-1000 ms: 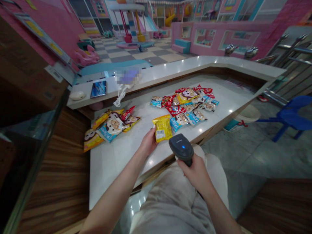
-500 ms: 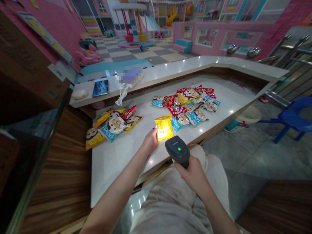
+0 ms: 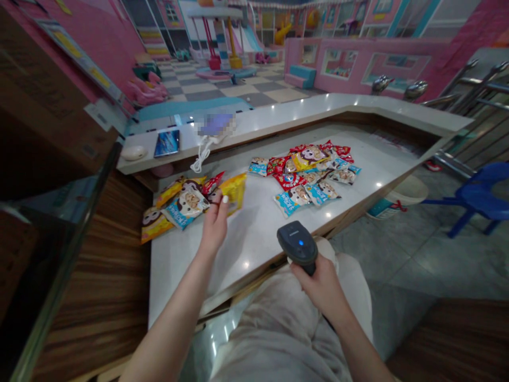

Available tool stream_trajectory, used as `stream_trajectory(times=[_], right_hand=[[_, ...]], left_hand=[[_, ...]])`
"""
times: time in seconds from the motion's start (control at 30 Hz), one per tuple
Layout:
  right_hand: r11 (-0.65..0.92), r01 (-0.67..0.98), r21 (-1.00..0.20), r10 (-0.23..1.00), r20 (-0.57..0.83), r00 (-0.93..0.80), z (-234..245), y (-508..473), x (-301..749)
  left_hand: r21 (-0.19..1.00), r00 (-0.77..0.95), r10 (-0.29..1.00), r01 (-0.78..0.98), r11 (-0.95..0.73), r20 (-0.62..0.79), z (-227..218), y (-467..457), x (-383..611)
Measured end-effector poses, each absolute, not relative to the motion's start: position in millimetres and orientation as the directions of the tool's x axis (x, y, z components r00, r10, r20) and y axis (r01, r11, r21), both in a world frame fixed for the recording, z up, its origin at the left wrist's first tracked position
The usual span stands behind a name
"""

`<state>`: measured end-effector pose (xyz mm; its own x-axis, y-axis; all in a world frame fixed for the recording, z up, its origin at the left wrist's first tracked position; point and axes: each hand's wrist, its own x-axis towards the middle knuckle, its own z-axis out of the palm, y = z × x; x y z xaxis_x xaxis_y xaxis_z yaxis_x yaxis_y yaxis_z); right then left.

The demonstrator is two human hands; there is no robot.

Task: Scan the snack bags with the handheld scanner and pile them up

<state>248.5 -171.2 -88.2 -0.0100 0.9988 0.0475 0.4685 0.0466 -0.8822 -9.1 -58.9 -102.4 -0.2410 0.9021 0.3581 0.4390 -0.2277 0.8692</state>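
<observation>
My left hand (image 3: 217, 220) grips a yellow snack bag (image 3: 234, 190) above the white counter (image 3: 191, 276), beside the left pile. That pile holds several bags, among them a blue-and-white snack bag (image 3: 186, 204), yellow ones and a red one. Wrapped around the handle of a dark barcode scanner (image 3: 297, 244), my right hand (image 3: 320, 281) stays over my lap at the counter's front edge. A blue light shows on top of the scanner. Further right lies a larger pile of red, blue and yellow snack bags (image 3: 310, 156).
A raised ledge (image 3: 278, 114) runs along the back, with a phone (image 3: 167, 143), a white rounded object (image 3: 134, 153) and a white cable (image 3: 202, 155) on it. Right of the counter stand a white bucket (image 3: 409, 191) and a blue plastic chair (image 3: 483, 191).
My left hand has carried the yellow bag leftward, from in front of the scanner to the left pile. The scanner's light went from green to blue, and it shifted slightly right.
</observation>
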Motion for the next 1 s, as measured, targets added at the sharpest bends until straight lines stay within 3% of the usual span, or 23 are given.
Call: stream_trajectory(times=[0.07, 0.17, 0.37, 0.5, 0.63, 0.8, 1.0], right_hand=[[0.04, 0.468, -0.883, 0.999, 0.043, -0.004, -88.6, -171.2, 249.6], [0.027, 0.468, -0.883, 1.0, 0.027, -0.006, -89.6, -170.9, 249.1], [0.033, 0.46, -0.888, 0.999, 0.028, -0.017, -89.6, -170.0, 247.6], [0.025, 0.463, -0.886, 1.0, 0.025, -0.006, -90.6, -170.7, 251.8], [0.015, 0.458, -0.889, 1.0, 0.026, 0.018, -94.3, -171.7, 257.8], [0.011, 0.441, -0.897, 0.999, 0.033, 0.041, -98.3, -172.4, 262.6], [0.015, 0.459, -0.888, 0.997, 0.049, 0.061, -98.7, -172.7, 267.0]], left_hand=[[0.672, -0.268, 0.796, 0.708, -0.219, 0.542, -91.5, -67.5, -36.2], [0.493, -0.283, 0.751, 0.868, -0.065, 0.597, -87.2, -72.5, -72.7], [0.341, -0.308, 0.825, 0.928, 0.151, 0.473, -102.5, -55.8, -114.7], [0.265, -0.283, 0.759, 0.952, 0.15, 0.587, -89.9, -48.9, -104.1], [0.296, -0.116, 0.767, 0.95, -0.1, 0.631, -79.8, -42.9, -49.1], [0.403, 0.301, 0.841, 0.771, -0.492, 0.45, -105.3, -24.1, 51.5], [0.381, 0.421, 0.851, 0.765, -0.519, 0.315, -133.4, 4.5, 120.8]])
